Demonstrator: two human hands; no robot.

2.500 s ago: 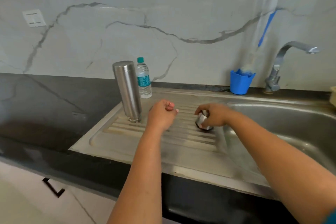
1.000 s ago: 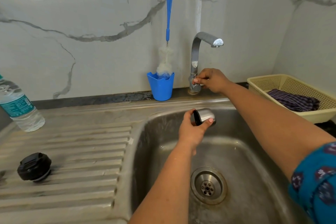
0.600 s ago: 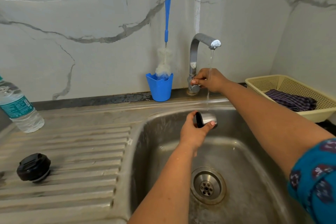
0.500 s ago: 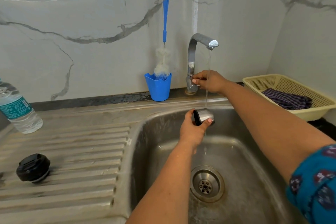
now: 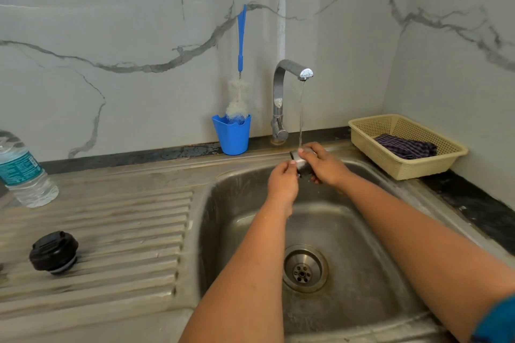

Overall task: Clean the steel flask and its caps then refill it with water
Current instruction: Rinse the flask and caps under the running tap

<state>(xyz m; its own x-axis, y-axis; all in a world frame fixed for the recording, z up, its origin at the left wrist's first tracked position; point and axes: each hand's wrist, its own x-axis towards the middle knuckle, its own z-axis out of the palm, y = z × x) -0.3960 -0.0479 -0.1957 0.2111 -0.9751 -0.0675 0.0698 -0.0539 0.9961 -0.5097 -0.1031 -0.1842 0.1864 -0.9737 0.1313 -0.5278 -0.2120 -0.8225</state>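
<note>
The plastic water bottle [image 5: 23, 172] at the left edge of the table [image 5: 473, 200] wears a teal label whose print is too small to read, and no other writing shows. Over the sink [image 5: 237, 203], the steel cap [image 5: 299, 161] sits under the thin stream from the tap [image 5: 281, 92], gripped between the left hand [image 5: 282, 182], which pinches its near side, and the right hand [image 5: 324, 166], whose fingers curl over its top and far side. The black inner cap [image 5: 53, 252] lies well apart on the ribbed draining board [image 5: 125, 231]; a blue cup [image 5: 232, 133] with a bottle brush [image 5: 239, 69] and a cream basket [image 5: 404, 145] holding a striped cloth [image 5: 405, 147] stand behind.
</note>
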